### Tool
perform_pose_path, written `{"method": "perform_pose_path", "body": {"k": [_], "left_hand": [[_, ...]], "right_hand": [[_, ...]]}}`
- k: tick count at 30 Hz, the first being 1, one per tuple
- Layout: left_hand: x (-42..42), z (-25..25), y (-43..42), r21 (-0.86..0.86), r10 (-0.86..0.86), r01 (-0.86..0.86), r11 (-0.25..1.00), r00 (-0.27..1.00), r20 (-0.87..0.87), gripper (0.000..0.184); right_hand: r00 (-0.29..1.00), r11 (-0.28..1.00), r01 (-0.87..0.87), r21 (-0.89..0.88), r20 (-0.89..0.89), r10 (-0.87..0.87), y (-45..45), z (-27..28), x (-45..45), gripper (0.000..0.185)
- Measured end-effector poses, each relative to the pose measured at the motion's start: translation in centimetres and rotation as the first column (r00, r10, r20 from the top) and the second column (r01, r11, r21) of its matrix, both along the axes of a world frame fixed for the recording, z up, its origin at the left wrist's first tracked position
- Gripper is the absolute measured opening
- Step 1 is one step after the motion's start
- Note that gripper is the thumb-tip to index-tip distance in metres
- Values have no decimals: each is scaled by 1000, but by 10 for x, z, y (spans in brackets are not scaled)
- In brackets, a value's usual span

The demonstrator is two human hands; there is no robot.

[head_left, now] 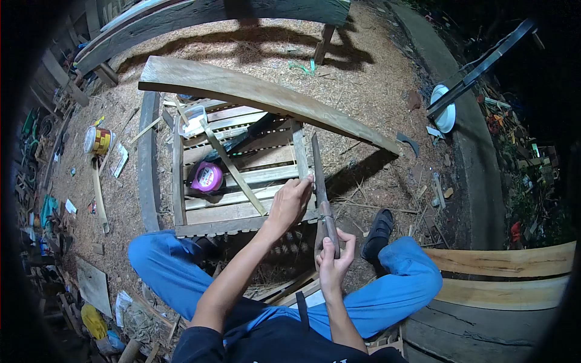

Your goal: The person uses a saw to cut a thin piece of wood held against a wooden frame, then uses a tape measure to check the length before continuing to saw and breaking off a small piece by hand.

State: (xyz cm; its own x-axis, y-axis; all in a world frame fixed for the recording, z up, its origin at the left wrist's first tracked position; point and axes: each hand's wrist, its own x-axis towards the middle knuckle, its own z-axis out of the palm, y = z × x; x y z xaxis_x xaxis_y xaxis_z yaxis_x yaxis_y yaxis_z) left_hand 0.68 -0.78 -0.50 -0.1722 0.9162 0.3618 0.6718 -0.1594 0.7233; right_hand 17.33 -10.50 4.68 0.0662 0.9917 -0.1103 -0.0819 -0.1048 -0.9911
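Note:
My right hand (333,264) is wrapped round the wooden handle of a long knife (320,181). Its dark, tapering blade points away from me, along the right edge of a slatted wooden table (284,175). My left hand (290,199) is closed over the table's right side, fingertips pinched beside the blade; whatever they hold is too small to make out. On the slats to the left lie a pink tape measure (207,177), a thin wooden strip (233,171), a dark long tool (247,137) and a clear plastic container (193,120).
A broad curved plank (260,100) rests across the table's far end. Beyond it stands a heavy wooden bench (212,23). A tin (98,140) sits on the shavings at left; a white basin (443,109) is at right. Boards (502,293) lie near my right knee.

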Motion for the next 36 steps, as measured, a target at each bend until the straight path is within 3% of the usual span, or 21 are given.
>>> {"method": "perform_pose_path", "body": {"k": [4, 7, 10, 11, 13, 15, 16, 21, 23, 28, 29, 31, 35, 36], "left_hand": [[3, -2, 1, 28, -14, 13, 1000, 1000, 22, 27], [0, 2, -2, 26, 0, 0, 1000, 1000, 7, 26], [2, 2, 1, 18, -11, 12, 1000, 999, -37, 26], [2, -1, 1, 52, -18, 17, 999, 1000, 18, 28], [1, -4, 1, 39, -11, 11, 999, 1000, 9, 31], [1, -5, -2, 28, 2, -2, 1000, 1000, -7, 32], [1, -6, 1, 21, 7, -6, 1000, 1000, -21, 32], [2, -1, -4, 12, -15, 15, 1000, 1000, 14, 31], [-2, 3, -2, -7, -9, 9, 1000, 1000, 26, 29], [-2, 1, 0, 33, -25, 23, 999, 998, 63, 27], [1, 2, -4, 26, -29, 27, 999, 998, 64, 27], [-1, 9, -2, -31, -6, 7, 999, 1000, 28, 27], [-1, 3, 3, 27, -17, 17, 999, 1000, 2, 30], [0, 7, 3, 38, 0, -1, 999, 1000, 9, 24]], "right_hand": [[998, 999, -3, 49, 58, 0, 14, -8, -6, 25], [1000, 1000, -3, -11, 20, 4, 4, 12, -2, 26], [993, 999, -20, 46, 121, 15, 9, -1, 0, 25], [986, 996, -38, 81, 165, 24, 13, -3, -2, 25], [993, 997, -17, 81, 116, 7, 15, -3, -7, 25], [984, 994, -20, 109, 177, 1, 12, 5, -9, 26], [999, 1000, 8, 11, 44, -9, 4, 11, -7, 26], [990, 996, -19, 86, 138, 7, 12, 5, -12, 27], [999, 999, 0, -38, 54, 2, 10, 21, -16, 26], [999, 1000, -7, 6, 53, 7, 19, 21, -22, 23], [991, 996, -2, 84, 130, -9, 29, 19, -27, 24], [1000, 995, -27, -99, -3, 27, 21, 34, -20, 27], [1000, 996, -10, -88, 16, 12, 17, 35, -15, 26], [1000, 996, -9, -92, -24, 7, 23, 35, -19, 27]]}}
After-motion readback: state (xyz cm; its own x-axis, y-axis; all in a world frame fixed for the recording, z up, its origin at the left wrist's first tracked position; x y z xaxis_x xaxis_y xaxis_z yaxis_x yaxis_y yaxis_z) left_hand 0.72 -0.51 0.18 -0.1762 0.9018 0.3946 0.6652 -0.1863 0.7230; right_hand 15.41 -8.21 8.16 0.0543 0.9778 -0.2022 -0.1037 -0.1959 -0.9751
